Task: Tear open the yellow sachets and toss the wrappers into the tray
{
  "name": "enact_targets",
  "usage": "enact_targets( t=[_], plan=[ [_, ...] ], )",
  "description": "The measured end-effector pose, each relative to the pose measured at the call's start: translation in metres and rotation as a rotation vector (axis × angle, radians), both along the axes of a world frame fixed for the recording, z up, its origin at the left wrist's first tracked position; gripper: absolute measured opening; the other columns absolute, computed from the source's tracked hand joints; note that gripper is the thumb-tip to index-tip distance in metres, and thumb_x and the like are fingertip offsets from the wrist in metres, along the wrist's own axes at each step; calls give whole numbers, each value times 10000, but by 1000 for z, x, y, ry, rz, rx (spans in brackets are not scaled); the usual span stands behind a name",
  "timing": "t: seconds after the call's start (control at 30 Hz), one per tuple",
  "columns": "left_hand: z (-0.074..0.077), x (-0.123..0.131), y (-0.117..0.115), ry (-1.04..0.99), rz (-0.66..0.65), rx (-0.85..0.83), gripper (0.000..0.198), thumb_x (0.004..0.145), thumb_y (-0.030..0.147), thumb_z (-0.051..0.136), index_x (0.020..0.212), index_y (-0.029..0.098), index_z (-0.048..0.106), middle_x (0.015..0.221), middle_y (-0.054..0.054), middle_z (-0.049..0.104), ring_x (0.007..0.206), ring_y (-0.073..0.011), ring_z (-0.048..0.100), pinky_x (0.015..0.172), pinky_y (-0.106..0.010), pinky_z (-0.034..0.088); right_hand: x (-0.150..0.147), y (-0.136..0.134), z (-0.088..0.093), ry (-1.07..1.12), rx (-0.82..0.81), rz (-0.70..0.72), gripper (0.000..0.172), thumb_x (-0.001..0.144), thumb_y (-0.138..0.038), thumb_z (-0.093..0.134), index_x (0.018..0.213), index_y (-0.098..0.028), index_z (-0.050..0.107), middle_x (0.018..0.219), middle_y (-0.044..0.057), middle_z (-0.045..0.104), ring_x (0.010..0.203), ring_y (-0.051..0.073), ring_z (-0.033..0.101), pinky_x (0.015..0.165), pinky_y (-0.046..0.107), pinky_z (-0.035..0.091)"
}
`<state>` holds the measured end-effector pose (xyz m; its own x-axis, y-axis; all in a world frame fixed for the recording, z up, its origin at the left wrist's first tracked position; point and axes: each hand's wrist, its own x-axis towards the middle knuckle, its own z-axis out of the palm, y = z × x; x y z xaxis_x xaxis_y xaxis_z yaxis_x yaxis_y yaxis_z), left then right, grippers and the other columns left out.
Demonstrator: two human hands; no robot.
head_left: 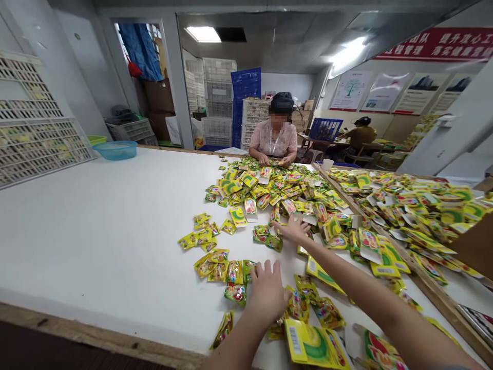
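Observation:
My left hand [268, 290] reaches over the white table with its fingers spread. Under and beside its fingertips lie small green and yellow sachets [234, 293]; whether the fingers press on one I cannot tell. Farther out, my right hand [295, 229] is stretched towards the big heap [269, 190], thumb and fingers apart. Close to its thumb rests a small cluster of green sachets [267, 238]. Yellow sachets [211, 264] form loose groups left of my hands. Below my right forearm is a flat yellow packet [314, 344] with a green curved print.
A wooden divider [370, 221] separates a second heap of packets [419, 205] on the right. Across the table sits a co-worker [274, 131] handling packets. A blue basin [115, 150] and white crates [34, 123] stand at the left. A white cup [327, 164] is by the divider.

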<state>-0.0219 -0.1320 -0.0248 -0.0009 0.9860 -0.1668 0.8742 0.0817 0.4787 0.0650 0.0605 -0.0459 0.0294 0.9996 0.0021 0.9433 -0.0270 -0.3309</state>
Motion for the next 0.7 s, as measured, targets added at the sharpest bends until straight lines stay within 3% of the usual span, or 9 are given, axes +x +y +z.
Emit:
enact_targets(
  t=[0.13, 0.2, 0.27, 0.37, 0.43, 0.57, 0.63, 0.7],
  plan=[
    [6, -9, 2, 55, 47, 4, 492, 776, 355, 554, 1199, 103, 540, 1223, -198, 537, 1205, -397, 413, 1027, -557, 252, -52, -11, 10, -84, 240, 324, 599, 841, -443, 439, 1363, -158, 373, 1479, 194, 246, 1350, 438, 150, 1037, 607, 91],
    [7, -16, 2, 105, 119, 7, 438, 792, 344, 537, 1153, 98, 564, 1180, -200, 560, 1172, -397, 442, 998, -558, 278, -71, -11, 10, -120, 236, 501, 492, 852, -353, 446, 1320, -201, 441, 1462, 138, 314, 1363, 353, 180, 1070, 528, 124],
    [8, -22, 2, 141, 178, 21, 414, 798, 344, 534, 1128, 98, 574, 1154, -198, 575, 1141, -387, 468, 985, -549, 289, -79, -10, 5, -145, 183, 588, 424, 842, -312, 474, 1252, -211, 518, 1419, 118, 393, 1343, 295, 257, 1073, 464, 180],
    [7, -30, 4, 151, 204, 21, 419, 798, 362, 537, 1122, 98, 575, 1151, -194, 582, 1120, -373, 489, 975, -524, 307, -71, -9, -4, -171, 103, 599, 391, 839, -322, 488, 1177, -148, 577, 1339, 167, 482, 1295, 285, 358, 1041, 427, 260],
    [6, -39, 14, 128, 205, -20, 469, 787, 401, 550, 1150, 105, 558, 1179, -188, 576, 1122, -365, 498, 957, -493, 343, -56, -14, -10, -174, 85, 576, 467, 857, -333, 467, 1251, -85, 510, 1326, 212, 482, 1293, 280, 372, 1036, 402, 276],
    [1, -72, 50, 144, 288, -37, 603, 769, 427, 568, 1264, 102, 456, 1354, -219, 435, 1199, -388, 440, 943, -473, 370, -23, -40, -13, -155, 125, 505, 591, 872, -330, 451, 1373, -40, 333, 1434, 234, 334, 1375, 307, 212, 1083, 419, 183],
    [-4, -91, 68, 193, 359, 25, 599, 808, 359, 521, 1329, 109, 368, 1459, -218, 275, 1307, -401, 293, 1006, -498, 295, -12, -54, -11, -136, 116, 495, 529, 863, -313, 467, 1327, -65, 407, 1406, 218, 387, 1370, 319, 214, 1080, 436, 183],
    [-12, -103, 77, 226, 392, 72, 543, 828, 337, 489, 1317, 129, 377, 1453, -197, 299, 1341, -384, 230, 1039, -493, 245, -7, -65, -9, -102, 73, 505, 406, 832, -285, 519, 1190, -96, 543, 1261, 204, 543, 1298, 322, 348, 1040, 424, 262]
  ],
)
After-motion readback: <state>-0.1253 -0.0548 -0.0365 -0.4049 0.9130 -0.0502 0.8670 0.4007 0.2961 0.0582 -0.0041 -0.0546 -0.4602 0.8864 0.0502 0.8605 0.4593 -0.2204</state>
